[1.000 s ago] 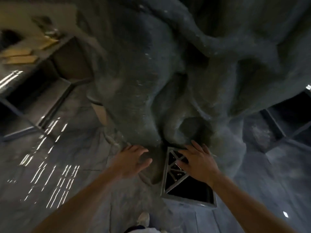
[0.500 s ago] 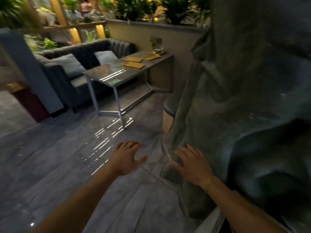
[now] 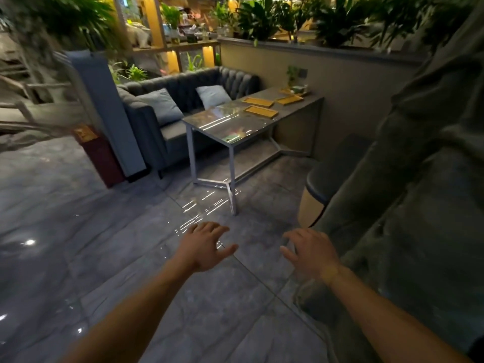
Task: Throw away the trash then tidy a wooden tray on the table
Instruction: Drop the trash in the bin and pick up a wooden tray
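Both hands hang out in front over the grey marble-look floor [image 3: 110, 258], palms down, fingers spread and slack, gripping nothing. The left hand [image 3: 203, 246] floats over a run of bright light streaks on the tiles; the right hand [image 3: 310, 251] sits just beside a big dark rock-like mass [image 3: 419, 205] that fills everything to its right.

Well beyond the fingertips stands a long grey table [image 3: 230, 121] on a thin metal frame, its glossy top throwing back the lights. At its far end lie three wooden trays: one [image 3: 260, 111] nearest, a second [image 3: 258, 102] just behind it, a third [image 3: 289, 99] to the right. Past those, against the wall, small items are bunched together, too blurred to name. Something small and greenish [image 3: 231, 137] lies at the table's near edge; any print on it cannot be read.

Left of the table, far ahead of the left hand, is a dark tufted sofa [image 3: 188, 87] with two pale cushions. A dark red bin [image 3: 100, 155] stands further left by a grey pillar; its yellow top carries a mark I cannot make out. A round stool [image 3: 330, 174] sits ahead of the right hand.
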Demonstrator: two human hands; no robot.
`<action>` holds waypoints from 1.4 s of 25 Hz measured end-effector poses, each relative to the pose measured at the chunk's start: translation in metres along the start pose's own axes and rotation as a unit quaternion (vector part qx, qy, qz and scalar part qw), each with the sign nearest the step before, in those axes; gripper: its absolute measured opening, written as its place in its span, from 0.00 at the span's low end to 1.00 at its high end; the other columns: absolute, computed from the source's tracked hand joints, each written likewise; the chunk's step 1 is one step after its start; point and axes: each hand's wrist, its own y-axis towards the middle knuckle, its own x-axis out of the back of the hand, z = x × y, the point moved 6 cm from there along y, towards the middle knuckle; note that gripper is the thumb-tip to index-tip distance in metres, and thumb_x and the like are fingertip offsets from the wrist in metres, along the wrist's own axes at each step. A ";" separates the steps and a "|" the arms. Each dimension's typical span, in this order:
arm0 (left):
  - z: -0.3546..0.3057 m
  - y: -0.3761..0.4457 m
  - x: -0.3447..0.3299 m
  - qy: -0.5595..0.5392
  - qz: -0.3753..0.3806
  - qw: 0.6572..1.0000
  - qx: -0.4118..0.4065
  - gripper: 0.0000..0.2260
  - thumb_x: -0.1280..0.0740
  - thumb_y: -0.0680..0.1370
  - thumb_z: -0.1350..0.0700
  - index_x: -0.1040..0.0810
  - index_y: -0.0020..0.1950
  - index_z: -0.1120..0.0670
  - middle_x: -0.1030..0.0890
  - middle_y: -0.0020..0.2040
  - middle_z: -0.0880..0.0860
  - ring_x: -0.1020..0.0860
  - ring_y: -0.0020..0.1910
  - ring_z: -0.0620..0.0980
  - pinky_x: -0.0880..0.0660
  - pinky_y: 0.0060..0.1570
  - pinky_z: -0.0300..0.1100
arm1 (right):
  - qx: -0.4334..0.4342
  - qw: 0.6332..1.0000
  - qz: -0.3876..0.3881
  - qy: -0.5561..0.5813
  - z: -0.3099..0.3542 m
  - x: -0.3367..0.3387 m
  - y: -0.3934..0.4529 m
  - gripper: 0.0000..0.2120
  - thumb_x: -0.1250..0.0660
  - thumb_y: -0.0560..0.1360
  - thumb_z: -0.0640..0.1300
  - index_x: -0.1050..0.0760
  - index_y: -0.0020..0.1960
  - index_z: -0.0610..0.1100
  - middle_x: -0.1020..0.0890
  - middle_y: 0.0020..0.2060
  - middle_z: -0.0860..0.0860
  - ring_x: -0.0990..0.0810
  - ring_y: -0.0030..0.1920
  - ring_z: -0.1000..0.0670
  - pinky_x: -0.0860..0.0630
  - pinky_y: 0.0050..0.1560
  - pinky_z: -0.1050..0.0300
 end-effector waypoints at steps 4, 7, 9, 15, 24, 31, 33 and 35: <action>0.031 0.044 -0.001 0.007 0.011 1.000 -0.006 0.36 0.55 0.70 0.24 0.32 0.70 0.42 0.28 0.71 0.47 0.34 0.72 0.50 0.40 0.71 0.52 | -0.025 1.000 0.010 0.007 -0.005 -0.009 0.050 0.21 0.43 0.74 0.64 0.27 0.60 0.55 0.20 0.57 0.55 0.23 0.59 0.50 0.29 0.55 0.52; 0.044 0.084 -0.007 -0.003 0.019 1.000 -0.008 0.36 0.55 0.70 0.24 0.32 0.70 0.41 0.28 0.71 0.47 0.33 0.71 0.50 0.39 0.71 0.52 | -0.030 0.999 0.017 0.012 -0.018 -0.016 0.089 0.20 0.43 0.75 0.63 0.27 0.61 0.55 0.20 0.57 0.55 0.24 0.59 0.50 0.29 0.56 0.52; 0.048 0.119 -0.012 -0.004 0.021 1.000 -0.010 0.35 0.54 0.71 0.24 0.33 0.70 0.41 0.28 0.71 0.47 0.32 0.71 0.50 0.38 0.71 0.53 | -0.026 0.999 0.019 0.007 -0.031 -0.023 0.121 0.20 0.44 0.75 0.63 0.27 0.61 0.55 0.20 0.57 0.55 0.24 0.59 0.50 0.28 0.57 0.52; 0.052 0.237 -0.007 0.009 0.025 1.000 -0.010 0.37 0.55 0.69 0.25 0.33 0.71 0.42 0.29 0.71 0.48 0.32 0.70 0.50 0.38 0.71 0.53 | -0.016 1.000 0.009 0.020 -0.092 -0.030 0.228 0.21 0.45 0.74 0.64 0.29 0.62 0.56 0.21 0.59 0.54 0.24 0.60 0.49 0.27 0.57 0.50; 0.068 0.399 -0.002 0.002 0.031 0.999 0.017 0.37 0.56 0.70 0.24 0.33 0.71 0.41 0.29 0.71 0.48 0.33 0.71 0.50 0.38 0.71 0.54 | -0.004 1.000 -0.019 -0.012 -0.172 -0.022 0.367 0.20 0.44 0.73 0.64 0.26 0.57 0.55 0.19 0.55 0.55 0.22 0.56 0.49 0.28 0.53 0.49; 0.107 0.515 -0.018 -0.015 0.062 0.998 0.014 0.34 0.53 0.72 0.26 0.34 0.72 0.42 0.30 0.72 0.49 0.33 0.71 0.51 0.38 0.72 0.56 | -0.003 1.000 0.015 -0.005 -0.195 -0.047 0.483 0.21 0.44 0.74 0.63 0.27 0.62 0.55 0.21 0.60 0.53 0.24 0.60 0.48 0.28 0.56 0.49; 0.120 0.553 -0.016 -0.018 0.050 0.999 0.005 0.33 0.52 0.73 0.26 0.33 0.71 0.43 0.29 0.71 0.49 0.32 0.70 0.51 0.37 0.71 0.56 | -0.010 1.000 0.024 -0.008 -0.201 -0.052 0.521 0.21 0.44 0.74 0.63 0.28 0.62 0.55 0.22 0.60 0.54 0.25 0.61 0.48 0.29 0.57 0.48; 0.136 0.595 -0.014 -0.024 0.047 0.999 -0.008 0.32 0.51 0.74 0.27 0.33 0.71 0.43 0.28 0.71 0.49 0.31 0.69 0.51 0.37 0.71 0.56 | -0.021 1.000 0.022 -0.007 -0.208 -0.054 0.561 0.20 0.43 0.74 0.63 0.27 0.61 0.56 0.21 0.59 0.54 0.25 0.60 0.49 0.29 0.57 0.49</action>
